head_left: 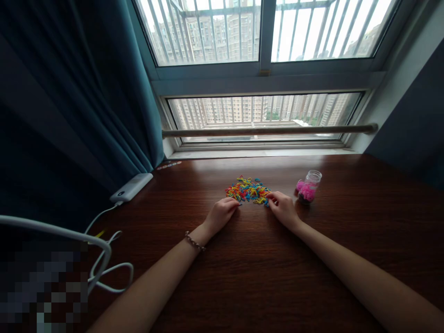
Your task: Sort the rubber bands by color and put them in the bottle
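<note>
A loose pile of small elongated loops (pixel 247 189) in red, yellow, blue and green lies on the brown wooden table; they look like paper clips or rubber bands, too small to tell which. At its left front edge, my left hand (pixel 222 213) is closed, thumb and fingers together. A small dark bit pokes out at those fingertips. My right hand (pixel 282 209) rests at the pile's right edge, its fingers curled into a pinch. A blue loop shows just beside its fingertips, and whatever is between them is hidden.
Right of the pile, a clear open jar (pixel 308 187) holds pink and dark items. A white power strip or box (pixel 132 188) with a cable (pixel 114 266) sits at the left by the blue curtain (pixel 114 92). A window with a rail (pixel 267 132) closes off the far side.
</note>
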The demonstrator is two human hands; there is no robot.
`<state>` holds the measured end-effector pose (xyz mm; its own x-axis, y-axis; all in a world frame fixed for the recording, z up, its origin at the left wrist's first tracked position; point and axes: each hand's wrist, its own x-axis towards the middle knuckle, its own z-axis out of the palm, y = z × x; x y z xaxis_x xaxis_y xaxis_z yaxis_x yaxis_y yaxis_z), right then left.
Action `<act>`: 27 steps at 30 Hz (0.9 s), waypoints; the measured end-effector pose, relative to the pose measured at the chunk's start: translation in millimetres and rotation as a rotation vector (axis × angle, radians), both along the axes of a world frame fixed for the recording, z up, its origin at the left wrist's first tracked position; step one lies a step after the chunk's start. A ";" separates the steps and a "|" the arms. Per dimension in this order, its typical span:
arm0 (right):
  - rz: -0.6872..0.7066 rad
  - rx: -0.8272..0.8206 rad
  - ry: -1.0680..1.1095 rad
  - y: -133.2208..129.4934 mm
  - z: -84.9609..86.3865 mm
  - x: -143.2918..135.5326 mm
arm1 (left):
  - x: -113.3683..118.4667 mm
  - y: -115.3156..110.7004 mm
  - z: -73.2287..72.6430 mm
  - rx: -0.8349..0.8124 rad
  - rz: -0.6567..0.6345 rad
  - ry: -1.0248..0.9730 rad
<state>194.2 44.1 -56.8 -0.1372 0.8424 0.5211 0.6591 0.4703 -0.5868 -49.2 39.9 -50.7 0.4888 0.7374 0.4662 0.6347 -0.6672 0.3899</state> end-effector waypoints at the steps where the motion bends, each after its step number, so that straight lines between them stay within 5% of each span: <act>1: -0.001 -0.003 0.006 0.0 0.2 -0.1 | 0.0 0.0 1.1 0.000 0.010 -0.001; 12: -0.190 -0.111 0.013 0.0 -2.3 2.6 | 2.6 0.9 5.5 0.074 0.155 0.123; 20: -0.091 -0.120 -0.054 0.4 -3.6 2.8 | 0.3 1.9 3.4 0.107 0.152 0.103; 27: -0.075 -0.094 0.095 1.9 -2.6 1.5 | 1.0 2.1 0.8 0.122 0.218 -0.038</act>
